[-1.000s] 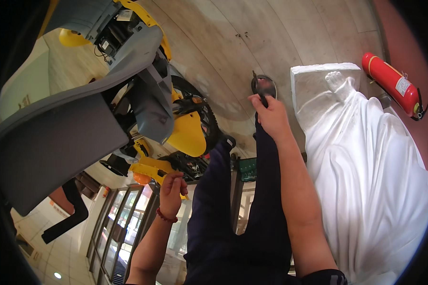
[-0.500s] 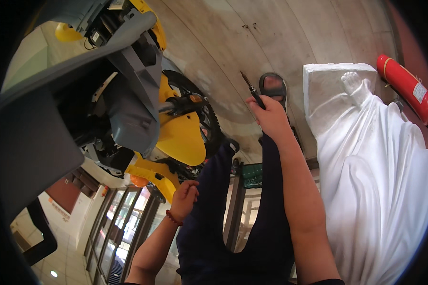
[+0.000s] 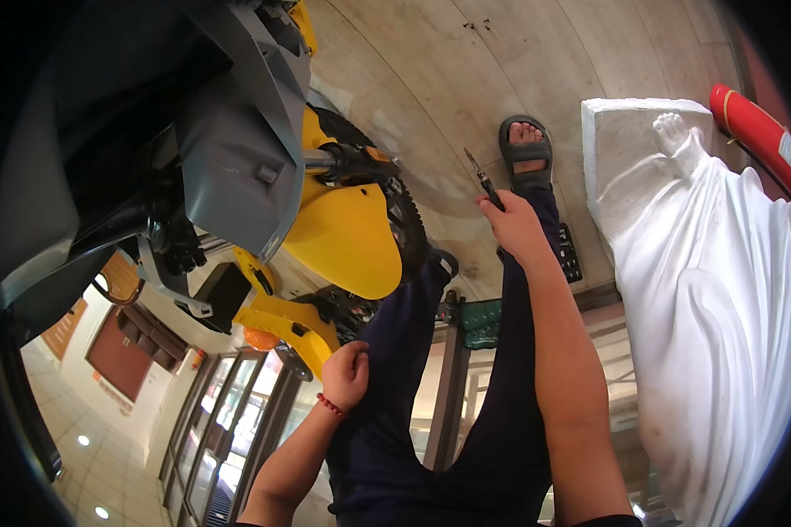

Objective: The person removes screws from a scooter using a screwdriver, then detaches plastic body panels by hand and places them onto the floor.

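**Right hand grips a slim tool beside a grey-and-yellow vehicle**

The person's right hand point(image 3: 517, 228) is closed around a slim tool with a black handle and a thin metal shaft point(image 3: 490, 186). The tool tilts, its metal end pointing to the far left, over the pale grey plank-patterned floor point(image 3: 431, 75), just left of a dark grey open-toed sandal point(image 3: 515, 162) on the person's right foot.

The left hand point(image 3: 344, 378) is nearer and farther left, its fingers folded into a loose fist beside the left leg of the dark navy trousers point(image 3: 395, 351); whether it holds anything cannot be told. A red beaded bracelet point(image 3: 330, 405) circles that wrist.

On the left stands the vehicle, with a smooth grey plastic panel point(image 3: 237, 167), a rounded bright yellow fender point(image 3: 347, 241) and a black knobbly tyre point(image 3: 406, 211). The fender is well apart from the tool.

On the right lies a large white sculpture of flowing drapery with a carved bare foot point(image 3: 685, 299). Past its far right edge is a red cylindrical fire extinguisher point(image 3: 756, 136). Between sculpture and right trouser leg sits a partly hidden black item with rows of small details point(image 3: 571, 252).
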The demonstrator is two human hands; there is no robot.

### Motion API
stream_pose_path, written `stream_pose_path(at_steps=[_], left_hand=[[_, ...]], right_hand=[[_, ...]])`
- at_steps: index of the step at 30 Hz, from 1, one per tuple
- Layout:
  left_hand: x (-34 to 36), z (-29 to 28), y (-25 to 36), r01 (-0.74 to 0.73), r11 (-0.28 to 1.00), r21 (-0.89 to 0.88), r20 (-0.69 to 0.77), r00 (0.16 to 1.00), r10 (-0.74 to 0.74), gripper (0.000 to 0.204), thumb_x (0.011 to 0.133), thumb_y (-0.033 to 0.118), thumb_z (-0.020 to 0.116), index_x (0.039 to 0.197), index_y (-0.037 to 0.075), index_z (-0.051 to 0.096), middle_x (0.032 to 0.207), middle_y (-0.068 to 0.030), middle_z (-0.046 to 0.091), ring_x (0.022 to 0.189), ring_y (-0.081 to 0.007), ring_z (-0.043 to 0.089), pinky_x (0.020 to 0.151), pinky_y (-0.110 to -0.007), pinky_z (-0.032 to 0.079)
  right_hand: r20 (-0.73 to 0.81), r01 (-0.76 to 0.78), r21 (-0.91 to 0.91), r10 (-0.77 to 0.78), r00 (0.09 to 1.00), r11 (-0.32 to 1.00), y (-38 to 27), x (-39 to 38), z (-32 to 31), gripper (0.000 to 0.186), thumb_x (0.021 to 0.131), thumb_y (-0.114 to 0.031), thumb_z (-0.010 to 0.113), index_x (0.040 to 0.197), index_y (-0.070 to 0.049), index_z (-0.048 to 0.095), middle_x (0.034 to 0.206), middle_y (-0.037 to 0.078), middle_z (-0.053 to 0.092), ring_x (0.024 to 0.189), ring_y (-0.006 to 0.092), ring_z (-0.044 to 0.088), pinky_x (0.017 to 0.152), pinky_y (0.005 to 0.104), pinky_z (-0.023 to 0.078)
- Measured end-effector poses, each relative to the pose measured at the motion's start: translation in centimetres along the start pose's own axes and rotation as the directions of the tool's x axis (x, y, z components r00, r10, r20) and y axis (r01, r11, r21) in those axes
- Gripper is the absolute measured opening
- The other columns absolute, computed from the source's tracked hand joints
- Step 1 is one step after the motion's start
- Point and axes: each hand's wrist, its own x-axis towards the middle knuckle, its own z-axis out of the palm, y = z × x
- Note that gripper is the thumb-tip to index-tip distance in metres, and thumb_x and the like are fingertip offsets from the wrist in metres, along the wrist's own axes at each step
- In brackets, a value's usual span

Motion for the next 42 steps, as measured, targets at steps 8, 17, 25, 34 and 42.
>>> stream_pose_path(at_steps=[8,17,25,34,42], left_hand=[[1.0,-0.2,-2.3,-0.087,0.995,0.041,-0.039,0.995,0.089,0.012,0.081,0.004,0.055,0.091,0.002,0.061,0.067,-0.0129,0.057,0.060,-0.0255,0.058,0.057,-0.032,0.045],[1.6,-0.4,-3.1,-0.124,0.990,0.073,-0.068,0.989,0.129,0.011,0.079,0.002,0.055,0.089,0.001,0.061,0.072,-0.0140,0.061,0.062,-0.0283,0.060,0.058,-0.033,0.048],[2.0,-0.4,-2.4,-0.122,0.988,0.092,-0.076,0.989,0.130,0.012,0.080,0.003,0.056,0.091,0.001,0.061,0.073,-0.0146,0.061,0.064,-0.0289,0.061,0.060,-0.034,0.048],[1.7,0.3,0.0,-0.058,0.990,0.127,-0.021,0.998,0.061,0.014,0.082,0.010,0.054,0.091,0.004,0.063,0.074,-0.0164,0.062,0.069,-0.0322,0.062,0.063,-0.037,0.049],[-0.9,0.5,2.7,-0.058,0.986,0.159,0.168,0.985,0.031,0.020,0.084,0.018,0.053,0.097,0.005,0.061,0.087,-0.0163,0.064,0.083,-0.0338,0.062,0.072,-0.041,0.049]], right_hand=[[-0.122,0.188,-0.191,-0.213,0.969,0.963,3.6,3.0,0.4,0.027,0.085,-0.027,0.058,0.092,-0.002,0.062,0.082,0.022,0.061,0.082,0.0380,0.060,0.071,0.0413,0.046],[-0.308,0.049,-0.611,-0.294,0.905,0.790,13.2,3.5,-2.5,0.021,0.082,-0.020,0.062,0.099,-0.008,0.064,0.099,0.016,0.057,0.090,0.0375,0.058,0.081,0.0450,0.046],[-0.276,-0.039,-0.572,-0.148,0.950,0.819,11.3,2.1,-3.2,0.024,0.084,-0.020,0.060,0.106,-0.010,0.063,0.100,0.020,0.057,0.088,0.0382,0.059,0.079,0.0449,0.047],[-0.279,-0.133,-0.606,-0.053,0.959,0.785,9.1,-0.7,-3.2,0.025,0.085,-0.020,0.058,0.108,-0.011,0.061,0.104,0.017,0.057,0.090,0.0389,0.058,0.083,0.0447,0.047],[-0.294,-0.096,-0.387,-0.025,0.956,0.917,5.9,-4.8,-4.7,0.023,0.087,-0.024,0.055,0.098,-0.005,0.062,0.093,0.021,0.063,0.090,0.0399,0.058,0.078,0.0467,0.046]])
